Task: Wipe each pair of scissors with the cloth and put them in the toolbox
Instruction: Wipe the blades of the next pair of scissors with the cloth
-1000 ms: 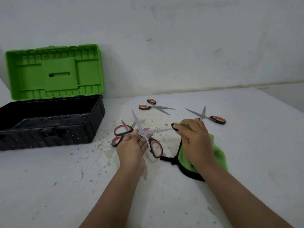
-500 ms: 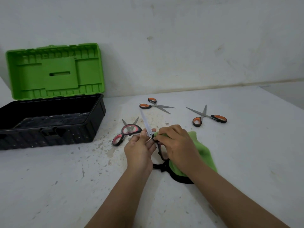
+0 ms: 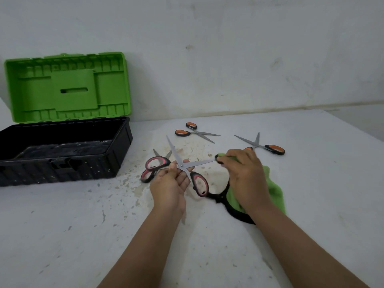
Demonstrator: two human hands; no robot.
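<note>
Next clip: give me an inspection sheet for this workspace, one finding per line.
Surface: white table, stained and speckled near the middle.
Job's things: toolbox open, green lid up; held scissors spread open; green cloth; pink-handled scissors and two orange-handled pairs lie on the table.
Clutter: nothing seen.
Grip: left hand holds the scissors near the pivot; right hand pinches cloth over a blade tip.
Cables: nothing seen.
Surroundings: marked white wall.

The right hand covers most of the green cloth and one handle of the orange scissors at two o'clock. The toolbox is cut off at nine o'clock.
</note>
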